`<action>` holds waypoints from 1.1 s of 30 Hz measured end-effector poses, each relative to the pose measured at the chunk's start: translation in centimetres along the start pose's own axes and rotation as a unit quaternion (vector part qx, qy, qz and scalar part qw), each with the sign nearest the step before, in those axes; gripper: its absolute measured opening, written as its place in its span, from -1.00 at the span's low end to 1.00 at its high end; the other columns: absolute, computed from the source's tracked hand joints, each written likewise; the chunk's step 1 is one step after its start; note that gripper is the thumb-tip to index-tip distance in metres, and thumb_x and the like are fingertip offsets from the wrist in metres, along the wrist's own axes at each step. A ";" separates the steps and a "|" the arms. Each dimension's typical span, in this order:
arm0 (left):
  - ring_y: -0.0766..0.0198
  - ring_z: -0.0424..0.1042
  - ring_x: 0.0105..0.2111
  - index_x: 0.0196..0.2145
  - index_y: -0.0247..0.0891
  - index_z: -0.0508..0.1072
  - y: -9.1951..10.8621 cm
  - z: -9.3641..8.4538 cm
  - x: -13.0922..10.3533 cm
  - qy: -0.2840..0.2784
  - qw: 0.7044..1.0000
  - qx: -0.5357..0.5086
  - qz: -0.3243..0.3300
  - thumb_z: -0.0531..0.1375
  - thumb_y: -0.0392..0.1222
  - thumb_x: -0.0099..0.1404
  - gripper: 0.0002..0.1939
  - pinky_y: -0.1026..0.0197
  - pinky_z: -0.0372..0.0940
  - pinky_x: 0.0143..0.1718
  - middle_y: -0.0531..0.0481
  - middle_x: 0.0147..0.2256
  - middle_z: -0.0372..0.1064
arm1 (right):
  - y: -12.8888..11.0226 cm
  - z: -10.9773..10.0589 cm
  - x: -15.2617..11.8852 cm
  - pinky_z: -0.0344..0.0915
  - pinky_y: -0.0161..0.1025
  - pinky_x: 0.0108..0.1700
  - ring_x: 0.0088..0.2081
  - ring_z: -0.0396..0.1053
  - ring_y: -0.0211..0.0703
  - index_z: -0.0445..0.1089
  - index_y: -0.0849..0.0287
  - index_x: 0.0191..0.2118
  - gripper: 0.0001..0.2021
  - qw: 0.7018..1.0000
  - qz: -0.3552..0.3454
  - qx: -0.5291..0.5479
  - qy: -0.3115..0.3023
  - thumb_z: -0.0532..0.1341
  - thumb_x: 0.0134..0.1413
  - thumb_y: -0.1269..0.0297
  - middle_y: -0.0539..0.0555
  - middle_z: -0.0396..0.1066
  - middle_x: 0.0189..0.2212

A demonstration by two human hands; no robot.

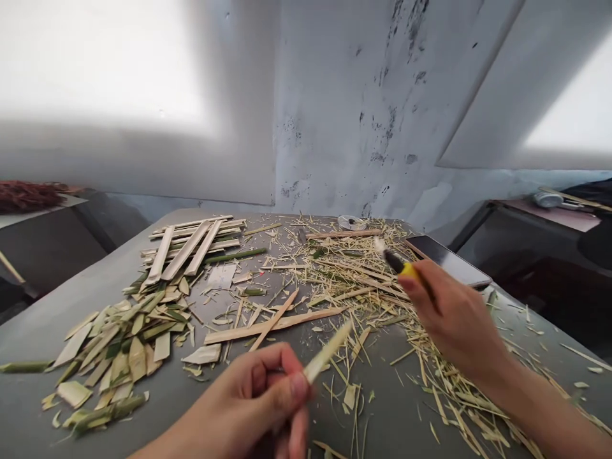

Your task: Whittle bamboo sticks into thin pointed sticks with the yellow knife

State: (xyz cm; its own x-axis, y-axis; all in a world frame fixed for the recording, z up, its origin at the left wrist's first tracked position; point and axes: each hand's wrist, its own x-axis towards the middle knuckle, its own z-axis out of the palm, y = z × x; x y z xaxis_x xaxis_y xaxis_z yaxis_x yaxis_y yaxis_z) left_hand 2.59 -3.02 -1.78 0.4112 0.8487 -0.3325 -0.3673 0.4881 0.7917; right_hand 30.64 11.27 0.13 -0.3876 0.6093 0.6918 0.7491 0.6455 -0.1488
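A thin pale bamboo sliver (pixel 329 350), flat and tapering, sticks up and to the right above the grey table (pixel 33 325), pinched at its lower end between the thumb and curled fingers of the left hand (pixel 261 398) at the bottom middle of the view. The right hand (pixel 456 322), just to the right and further back, is closed around one yellow-and-black utility knife (pixel 399 261), whose blade end points up-left, clear of the sliver. Beyond the hands lie two long flat strips (pixel 272 322), crossing each other. Straw-like shavings (pixel 363 280) are scattered thickly under and behind the right hand. At the far left sits a stack of roughly ten flat slats (pixel 191 245), with a heap of short green-and-cream offcuts (pixel 124 338) nearer. One dark phone (pixel 449 260) lies at the table's right edge.
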 end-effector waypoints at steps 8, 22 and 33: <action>0.51 0.16 -0.79 -0.29 -0.21 0.43 0.5 -0.1 0.0 -0.006 0.997 -0.067 0.038 0.36 0.09 0.39 -0.67 0.45 0.16 -0.66 0.15 -0.62 0.41 | -5.3 1.0 -1.7 0.14 -0.31 -0.43 -0.52 0.27 -0.30 0.23 0.09 -0.08 -0.57 0.954 -0.224 0.171 -0.107 -0.14 0.60 -0.13 -0.12 0.35 -0.46; 0.50 0.04 -0.75 -0.31 -0.18 0.36 -0.5 0.3 0.3 -0.037 0.998 -0.027 0.035 0.40 0.28 0.27 -0.51 0.43 -0.13 -0.67 0.23 -0.67 0.22 | -2.4 -0.2 -0.8 0.06 -0.35 -0.57 -0.66 0.17 -0.34 0.21 0.08 -0.26 -0.60 0.990 -0.082 0.114 -0.027 -0.05 0.61 -0.04 -0.17 0.17 -0.61; 0.55 0.00 -0.78 -0.29 -0.16 0.34 0.2 1.0 -0.3 -0.054 0.995 -0.076 0.044 0.41 0.20 0.30 -0.55 0.46 -0.10 -0.70 0.26 -0.65 0.23 | -4.7 1.0 -1.9 0.02 -0.25 -0.43 -0.54 0.19 -0.29 0.31 0.15 -0.23 -0.49 0.971 -0.202 0.106 -0.069 -0.07 0.58 -0.16 -0.10 0.28 -0.52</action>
State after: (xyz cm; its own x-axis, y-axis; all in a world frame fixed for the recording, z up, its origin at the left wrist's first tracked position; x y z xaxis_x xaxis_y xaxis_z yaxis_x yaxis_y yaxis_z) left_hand 3.25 -3.33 -1.02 0.4568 0.8663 -0.2023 -0.5242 0.4458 0.7256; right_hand 27.33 7.57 -1.20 -0.7061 0.3322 0.6253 0.3984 0.9165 -0.0371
